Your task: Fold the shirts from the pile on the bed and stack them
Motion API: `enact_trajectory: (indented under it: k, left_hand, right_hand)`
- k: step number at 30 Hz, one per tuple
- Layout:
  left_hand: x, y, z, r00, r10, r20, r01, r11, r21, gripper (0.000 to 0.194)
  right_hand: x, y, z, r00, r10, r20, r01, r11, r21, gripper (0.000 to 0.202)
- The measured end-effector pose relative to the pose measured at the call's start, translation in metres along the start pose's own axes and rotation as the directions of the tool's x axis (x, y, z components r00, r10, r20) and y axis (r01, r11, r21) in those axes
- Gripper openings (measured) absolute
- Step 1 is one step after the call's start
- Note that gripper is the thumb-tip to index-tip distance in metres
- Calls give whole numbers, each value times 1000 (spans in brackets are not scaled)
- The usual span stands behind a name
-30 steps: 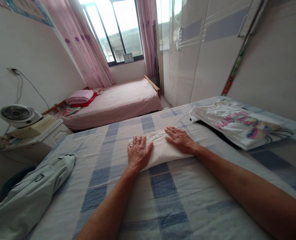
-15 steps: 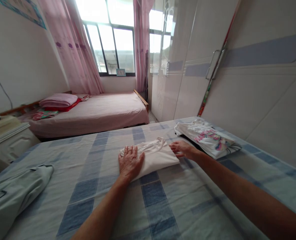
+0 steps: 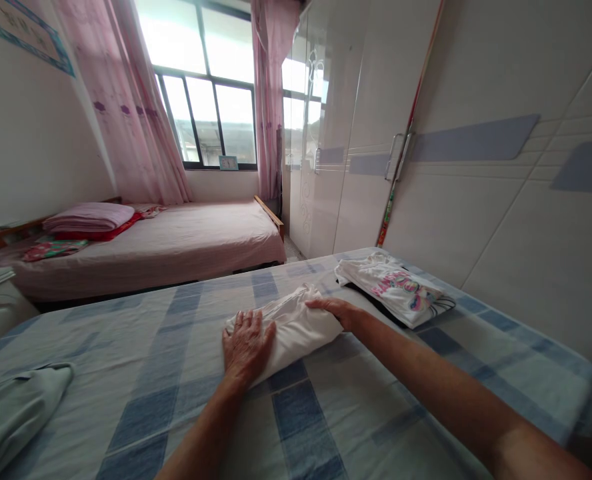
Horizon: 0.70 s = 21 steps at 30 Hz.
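On a bed covered in a blue-and-white checked sheet [image 3: 326,427], the left hand [image 3: 246,347] lies flat, fingers spread, pressing the near left end of a folded white cloth garment [image 3: 296,327] in the middle of the bed. The right hand [image 3: 339,311] grips that garment's right edge, fingers curled over it. Just beyond, to the right, lies a white printed T-shirt [image 3: 396,290]; far left stands a pink-sheeted bed [image 3: 176,240] beneath a window [image 3: 206,100].

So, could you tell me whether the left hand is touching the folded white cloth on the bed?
Touching. The head view shows the left hand lying flat, palm down, on the folded white cloth.
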<state>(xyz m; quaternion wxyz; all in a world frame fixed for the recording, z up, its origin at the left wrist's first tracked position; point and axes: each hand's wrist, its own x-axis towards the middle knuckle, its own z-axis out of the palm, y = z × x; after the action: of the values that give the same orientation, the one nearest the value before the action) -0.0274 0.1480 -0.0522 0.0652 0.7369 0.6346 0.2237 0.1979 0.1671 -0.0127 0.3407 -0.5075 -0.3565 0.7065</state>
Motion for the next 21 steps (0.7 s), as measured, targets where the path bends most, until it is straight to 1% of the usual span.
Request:
enact_trajectory:
  k: [1,2,3,5,6,7,8,10,11,12,13,14,16,17,18,19,20,21]
  left_hand:
    - [2,-4,0,999,-10,-47,7,998,-61,52]
    - [5,-8,0,993,-29,-118,13,991,-130,53]
    - [8,-13,1,978,-60,-201,18,979,-202,54]
    - [13,-22,2,930,-140,-341,27,948,-318,56]
    - [15,-26,3,909,-175,-377,33,935,-353,57]
    - [17,-29,5,898,-195,-394,38,927,-372,57]
    - [18,-30,6,896,-195,-398,35,926,-376,56]
    - [18,-31,10,903,-158,-400,6,935,-356,53]
    - [18,-30,12,907,-139,-397,-6,940,-341,51]
    - [18,-29,13,913,-127,-387,-8,945,-328,50]
    - [18,-29,14,919,-126,-373,1,948,-318,49]
    - [18,-28,15,925,-132,-356,17,951,-309,48]
    - [18,-28,16,933,-140,-331,41,956,-289,49]
    - [19,-29,16,935,-140,-326,46,959,-281,50]
    - [19,-30,16,935,-136,-326,44,961,-275,50]
    - [20,-31,17,935,-131,-330,40,962,-271,49]
    - [20,-32,18,933,-128,-336,35,962,-269,49]
    - [21,-32,18,933,-123,-339,29,963,-268,48]
  right_hand:
    - [-2,0,3,1000,-11,-12,11,1000,5,22]
    - [-5,-1,5,999,-23,-23,24,1000,13,22]
    - [-9,-2,7,999,-42,-30,43,999,25,22]
    - [-22,-7,9,995,-87,-40,89,994,56,24]
    - [-30,-11,9,992,-114,-53,118,991,71,25]
    - [-38,-17,8,987,-143,-78,150,985,81,27]
    - [-47,-25,6,978,-176,-115,186,979,83,29]
    - [-61,-47,1,947,-240,-211,259,963,67,30]
    - [-67,-61,-4,925,-275,-263,299,953,53,30]
    - [-72,-77,-10,896,-315,-313,344,938,41,29]
    - [-76,-93,-17,857,-363,-366,401,916,30,29]
    - [-79,-109,-26,803,-420,-422,471,882,19,28]
    - [-83,-136,-50,659,-527,-536,616,787,-17,25]
    - [-85,-144,-65,584,-562,-586,669,742,-44,24]
    - [-86,-147,-80,518,-578,-631,696,713,-82,23]
    - [-87,-145,-96,466,-579,-669,697,706,-125,23]
    - [-88,-138,-112,432,-566,-702,674,720,-166,23]
    - [-90,-125,-128,410,-547,-730,627,750,-209,22]
